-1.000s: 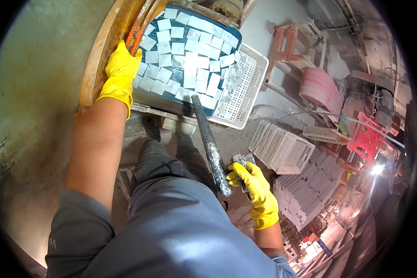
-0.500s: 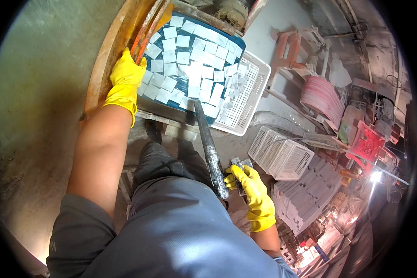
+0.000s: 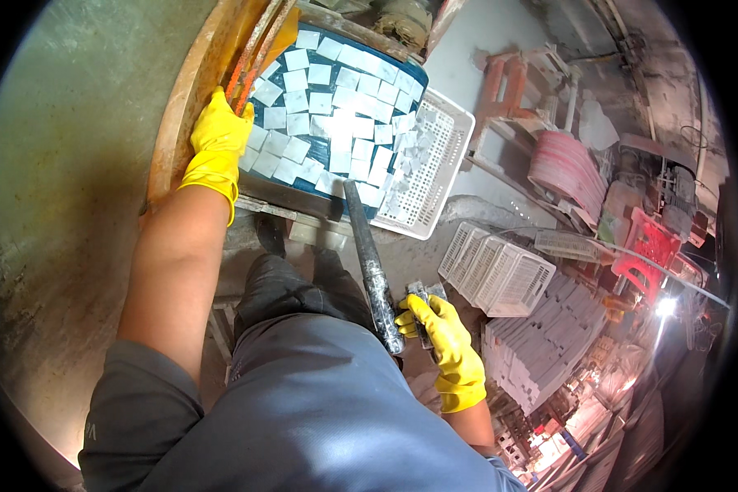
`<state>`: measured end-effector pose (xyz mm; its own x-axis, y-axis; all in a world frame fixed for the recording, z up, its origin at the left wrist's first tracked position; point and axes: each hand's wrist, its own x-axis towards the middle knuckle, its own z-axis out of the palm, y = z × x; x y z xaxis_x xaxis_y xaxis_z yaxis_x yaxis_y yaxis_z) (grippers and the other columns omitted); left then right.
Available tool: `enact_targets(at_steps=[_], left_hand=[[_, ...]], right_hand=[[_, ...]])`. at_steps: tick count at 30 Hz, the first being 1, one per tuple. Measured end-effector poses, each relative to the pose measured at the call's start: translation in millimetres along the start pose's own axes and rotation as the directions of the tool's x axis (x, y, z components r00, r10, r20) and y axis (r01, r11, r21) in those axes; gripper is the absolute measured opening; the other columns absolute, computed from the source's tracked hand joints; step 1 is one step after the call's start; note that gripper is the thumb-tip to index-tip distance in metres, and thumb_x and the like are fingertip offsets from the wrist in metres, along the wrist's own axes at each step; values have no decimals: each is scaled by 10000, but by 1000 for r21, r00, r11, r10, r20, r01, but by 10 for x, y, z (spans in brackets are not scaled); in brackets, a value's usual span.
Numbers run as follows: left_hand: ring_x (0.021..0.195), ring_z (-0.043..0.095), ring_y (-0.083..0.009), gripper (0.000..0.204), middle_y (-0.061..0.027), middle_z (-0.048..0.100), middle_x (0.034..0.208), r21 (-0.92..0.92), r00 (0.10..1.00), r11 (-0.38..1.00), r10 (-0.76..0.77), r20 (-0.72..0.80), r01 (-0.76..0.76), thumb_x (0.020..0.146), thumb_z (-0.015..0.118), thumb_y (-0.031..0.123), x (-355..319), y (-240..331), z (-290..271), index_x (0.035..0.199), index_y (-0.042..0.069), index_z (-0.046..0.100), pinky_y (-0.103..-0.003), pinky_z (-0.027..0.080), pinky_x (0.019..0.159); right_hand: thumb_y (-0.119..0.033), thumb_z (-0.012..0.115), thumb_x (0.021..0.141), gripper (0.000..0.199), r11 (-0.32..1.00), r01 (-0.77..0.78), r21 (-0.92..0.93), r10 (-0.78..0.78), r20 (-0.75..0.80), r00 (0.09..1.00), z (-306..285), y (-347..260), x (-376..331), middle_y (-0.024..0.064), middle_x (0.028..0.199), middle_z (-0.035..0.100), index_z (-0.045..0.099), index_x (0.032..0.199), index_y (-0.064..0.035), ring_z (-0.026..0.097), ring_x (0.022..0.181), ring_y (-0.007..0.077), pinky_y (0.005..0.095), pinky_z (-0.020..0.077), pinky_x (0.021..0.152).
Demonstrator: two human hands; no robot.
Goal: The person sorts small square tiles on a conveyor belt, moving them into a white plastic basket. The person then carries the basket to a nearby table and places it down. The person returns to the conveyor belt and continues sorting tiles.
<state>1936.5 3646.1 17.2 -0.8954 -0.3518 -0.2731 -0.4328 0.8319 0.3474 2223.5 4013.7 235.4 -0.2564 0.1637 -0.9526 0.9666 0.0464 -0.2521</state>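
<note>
My left hand (image 3: pixel 221 135), in a yellow rubber glove, is closed round the lower end of a rusty orange metal bar (image 3: pixel 250 61), beside the curved brown rim (image 3: pixel 172 115) of a large round greenish surface. Low on the right, my right hand (image 3: pixel 443 328), gloved alike, has its fingers curled round a dark grey, block-like piece (image 3: pixel 421 316) whose kind I cannot make out. Next to those fingers a black pipe (image 3: pixel 367 262) slants up toward a dark blue board (image 3: pixel 316 135). Pale square tiles (image 3: pixel 298 101) lie spread in loose rows over that board.
Against the board's right side stands a white perforated crate (image 3: pixel 439 176); small tile pieces lie at its edge. Nested white baskets (image 3: pixel 496 271) stand on the floor near grey stacked slabs (image 3: pixel 541 336). Farther right are a red plastic stool (image 3: pixel 648 254) and a pink ribbed roll (image 3: pixel 574 172).
The whole view has shifted very slightly. Both hands keep their places and grips, and the tiles lie as before.
</note>
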Motion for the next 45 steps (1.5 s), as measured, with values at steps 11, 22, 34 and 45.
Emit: enact_targets(at_steps=[11,22,34,45], left_hand=[[1189,710,-421,687,-222,744,1276,-8,1000,1000,-2,7,2,900,800,467,60,-21,75,1448,108,595,-508,559,994],[1230,698,-425,759,-242,716,1340,-14,999,1000,3,42,-3,915,788,466,61,-14,50,1503,54,542,-489,550,1045],[1201,709,-425,767,-244,725,1313,-16,999,1000,9,39,-8,903,800,453,-11,-20,-122,1504,51,546,-486,559,1025],[1121,734,-428,744,-246,748,1234,-32,1000,999,-13,14,14,898,792,430,-70,1,-174,1504,69,556,-495,582,961]], right_hand=[[-328,663,1076,392,1000,-10,25,11,-45,999,89,45,-104,134,958,780,725,1193,41,740,843,214,326,584,803],[-330,667,1071,388,999,17,44,-14,-63,998,72,169,-100,128,958,780,731,1189,34,737,841,206,331,582,801],[-340,674,1063,392,998,55,20,-53,-71,996,123,-200,-198,121,945,773,732,1178,31,731,829,200,328,578,791],[-384,720,1036,431,999,30,-28,-30,-19,999,86,-502,-10,109,973,798,712,1193,18,736,818,176,287,552,732]])
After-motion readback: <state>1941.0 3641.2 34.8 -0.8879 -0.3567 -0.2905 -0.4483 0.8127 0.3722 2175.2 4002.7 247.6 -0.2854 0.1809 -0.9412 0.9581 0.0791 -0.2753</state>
